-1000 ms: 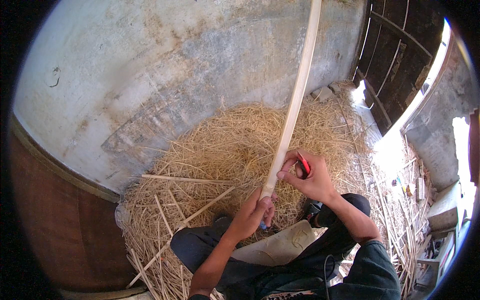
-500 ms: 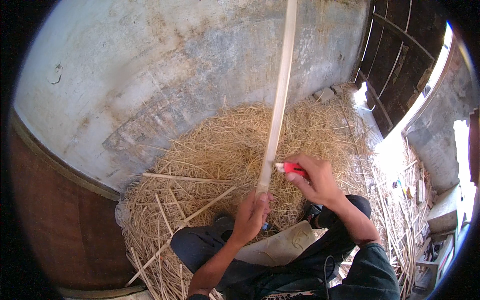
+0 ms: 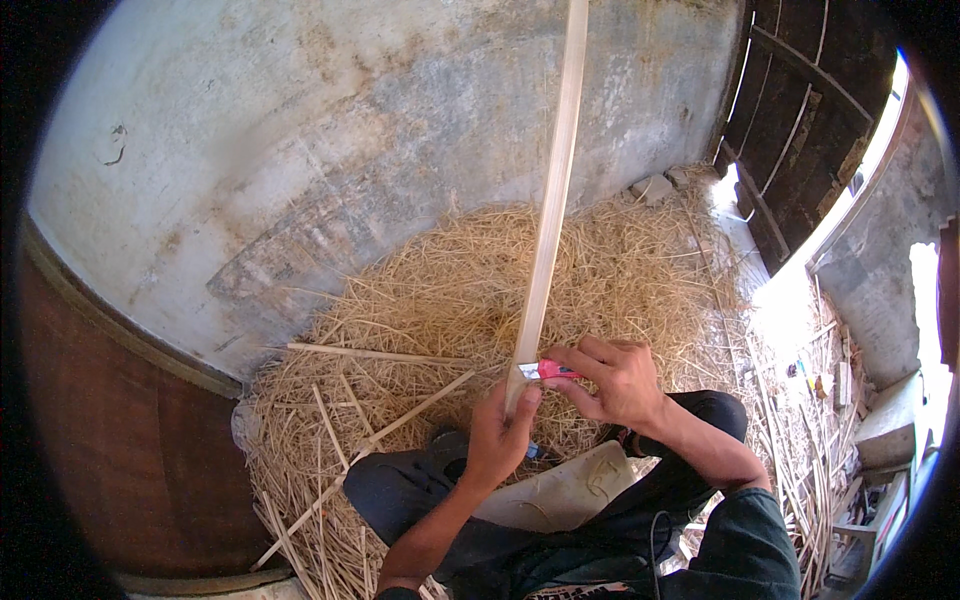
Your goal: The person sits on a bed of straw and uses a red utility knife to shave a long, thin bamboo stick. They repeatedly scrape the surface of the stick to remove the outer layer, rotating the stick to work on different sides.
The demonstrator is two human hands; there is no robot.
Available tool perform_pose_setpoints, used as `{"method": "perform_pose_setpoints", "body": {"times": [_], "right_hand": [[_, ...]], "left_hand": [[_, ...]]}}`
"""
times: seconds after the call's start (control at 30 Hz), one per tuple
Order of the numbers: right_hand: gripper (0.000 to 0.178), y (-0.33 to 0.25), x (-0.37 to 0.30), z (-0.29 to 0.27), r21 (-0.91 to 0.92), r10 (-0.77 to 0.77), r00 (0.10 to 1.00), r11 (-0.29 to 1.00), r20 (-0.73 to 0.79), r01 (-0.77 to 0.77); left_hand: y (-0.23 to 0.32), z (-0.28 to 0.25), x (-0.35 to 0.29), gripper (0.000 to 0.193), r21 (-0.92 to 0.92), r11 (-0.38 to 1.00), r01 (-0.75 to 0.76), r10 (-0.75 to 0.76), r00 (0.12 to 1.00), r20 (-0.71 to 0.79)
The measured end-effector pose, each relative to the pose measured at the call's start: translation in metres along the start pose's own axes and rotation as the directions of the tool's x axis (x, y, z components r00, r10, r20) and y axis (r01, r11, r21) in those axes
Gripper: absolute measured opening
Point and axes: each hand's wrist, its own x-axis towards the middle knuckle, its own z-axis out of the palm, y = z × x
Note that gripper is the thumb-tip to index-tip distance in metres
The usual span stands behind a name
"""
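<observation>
A long, pale strip [image 3: 552, 220], bamboo or wood by its look, stands tilted in front of me and runs out past the top of the view. My left hand [image 3: 502, 432] is closed round its lower end, thumb along the face. In my right hand [image 3: 618, 378] is a small red box cutter [image 3: 556, 371], pinched between thumb and fingers. Its light metal blade [image 3: 529, 370] lies against the strip just above my left thumb. Whether the edge bites into the strip is too small to tell.
Straw-like shavings [image 3: 440, 270] cover the floor around me. Loose thin sticks [image 3: 400, 415] lie at the left, more at the right. A pale sheet [image 3: 560, 490] lies between my legs. A stained wall [image 3: 330, 130] rises ahead; a dark wooden door [image 3: 800, 110] stands far right.
My right hand has moved down and slightly left with the box cutter, bringing its blade onto the strip near my left thumb. The left hand stays almost in place.
</observation>
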Motion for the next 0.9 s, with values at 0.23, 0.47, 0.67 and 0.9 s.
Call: {"method": "perform_pose_setpoints", "body": {"times": [0.23,0.47,0.67,0.9], "right_hand": [[0.027,-0.003,0.000,-0.001,-0.067,0.053,0.999,0.996,-0.006,-0.053],[0.026,0.020,0.015,-0.016,0.007,0.162,0.970,0.987,-0.181,-0.163],[0.025,0.036,0.016,-0.027,-0.009,0.231,0.941,0.971,-0.249,-0.240],[0.025,0.060,0.025,-0.044,0.031,0.344,0.886,0.935,-0.311,-0.353]], "left_hand": [[0.010,-0.005,0.002,0.039,0.051,0.998,0.025,-0.024,1.000,-0.018],[0.005,-0.006,-0.007,0.043,0.113,0.991,0.066,-0.070,0.997,0.033],[0.009,0.000,-0.008,0.043,0.112,0.991,0.079,-0.089,0.992,0.087],[0.006,0.003,-0.013,0.041,0.212,0.975,0.066,-0.090,0.991,0.102]]}}
